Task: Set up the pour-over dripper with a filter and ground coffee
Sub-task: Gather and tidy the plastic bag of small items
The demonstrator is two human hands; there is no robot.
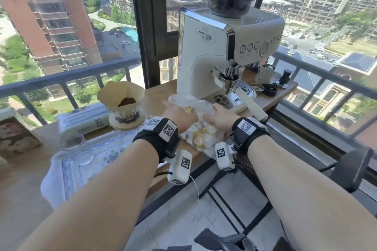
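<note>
A glass pour-over dripper (124, 113) stands on a round wooden coaster at the table's left middle. A brown paper filter (114, 93) sits in it, with a small heap of ground coffee (126, 101) at the bottom. To its right, my left hand (179, 115) and my right hand (219, 117) both grip a clear plastic bag (204, 134) that holds several small yellow-and-white packets. The bag rests near the table's front edge, just in front of the coffee machine.
A cream espresso machine (206, 63) with a bean hopper stands behind the bag, its portafilter handle (252, 105) pointing toward me. A white pack (83, 121), a glass cup (72, 142) and a patterned cloth (98, 152) lie at left. A tamper (284, 79) stands at right.
</note>
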